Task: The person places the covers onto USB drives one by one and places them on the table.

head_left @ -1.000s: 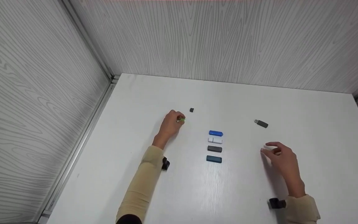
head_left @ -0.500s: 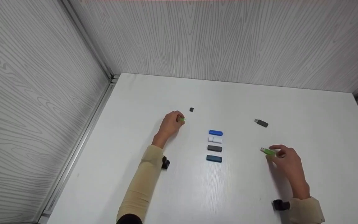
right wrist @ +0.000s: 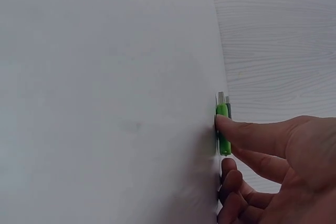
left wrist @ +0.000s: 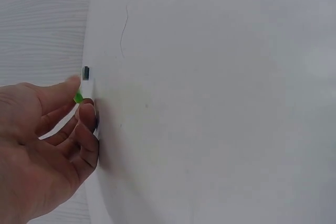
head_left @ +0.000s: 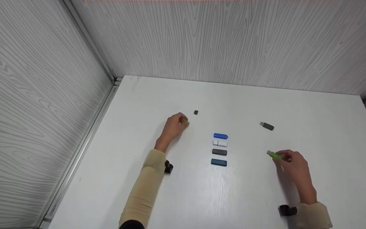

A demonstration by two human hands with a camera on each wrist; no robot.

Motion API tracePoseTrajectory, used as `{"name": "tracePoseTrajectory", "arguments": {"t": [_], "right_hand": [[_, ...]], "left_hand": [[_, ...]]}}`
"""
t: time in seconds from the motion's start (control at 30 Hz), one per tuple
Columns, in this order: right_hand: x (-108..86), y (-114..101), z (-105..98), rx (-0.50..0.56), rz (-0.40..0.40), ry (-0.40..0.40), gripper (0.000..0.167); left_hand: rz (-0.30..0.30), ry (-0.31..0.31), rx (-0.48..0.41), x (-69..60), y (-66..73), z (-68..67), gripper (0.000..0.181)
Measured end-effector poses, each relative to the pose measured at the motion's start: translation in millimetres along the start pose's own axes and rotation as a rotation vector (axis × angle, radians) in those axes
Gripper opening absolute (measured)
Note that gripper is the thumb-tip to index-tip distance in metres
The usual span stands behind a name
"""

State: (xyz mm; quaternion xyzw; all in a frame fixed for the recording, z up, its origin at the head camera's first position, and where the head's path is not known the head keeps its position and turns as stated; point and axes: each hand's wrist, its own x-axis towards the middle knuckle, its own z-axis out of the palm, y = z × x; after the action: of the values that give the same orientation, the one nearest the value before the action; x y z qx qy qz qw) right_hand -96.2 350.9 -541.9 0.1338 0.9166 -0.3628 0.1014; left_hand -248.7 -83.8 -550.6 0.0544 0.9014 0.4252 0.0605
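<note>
My left hand (head_left: 172, 128) pinches a small green cap (head_left: 186, 121) between thumb and fingertips, at the left of the white table. Only a bit of the cap shows, also in the left wrist view. On the right, my right hand (head_left: 295, 163) holds a green USB stick (head_left: 275, 155) between thumb and fingers. Its bare metal plug points left and away in the head view. Past the left fingertips lies a small black cap (head_left: 196, 112). Beyond the right hand a dark grey USB stick (head_left: 267, 126) lies with its plug uncovered.
Between the hands, capped USB sticks lie in a column: a blue one (head_left: 220, 136), a white one (head_left: 220, 143), a dark grey one (head_left: 219, 152) and a dark teal one (head_left: 219, 162). Wood-grain panels (head_left: 221, 41) stand behind and at the sides of the table (head_left: 157, 92).
The right hand has shifted slightly right and toward me. The green stick, earlier mostly hidden by its fingers, now shows and is slightly turned. The left hand has hardly moved.
</note>
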Motion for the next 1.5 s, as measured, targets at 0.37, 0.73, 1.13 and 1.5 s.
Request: {"name": "tracePoseTrajectory", "arguments": {"t": [0.37, 0.73, 1.13, 1.5], "right_hand": [[-1.1, -0.4, 0.9, 0.016, -0.004, 0.007, 0.043], [-2.7, -2.9, 1.5, 0.081, 0.0, -0.008, 0.043], [-0.5, -4.2, 2.4, 0.131, 0.0, 0.004, 0.046], [6.8, -4.2, 2.5, 0.159, 0.015, -0.025, 0.053]], "left_hand": [[-0.034, 0.024, -0.024, -2.2, -0.9, 0.2, 0.02], [-0.005, 0.03, -0.074, -3.9, -4.5, -0.2, 0.017], [0.013, 0.018, -0.107, -5.8, -3.9, 0.3, 0.013], [0.042, 0.007, -0.143, -8.9, -0.7, 2.7, 0.026]]}}
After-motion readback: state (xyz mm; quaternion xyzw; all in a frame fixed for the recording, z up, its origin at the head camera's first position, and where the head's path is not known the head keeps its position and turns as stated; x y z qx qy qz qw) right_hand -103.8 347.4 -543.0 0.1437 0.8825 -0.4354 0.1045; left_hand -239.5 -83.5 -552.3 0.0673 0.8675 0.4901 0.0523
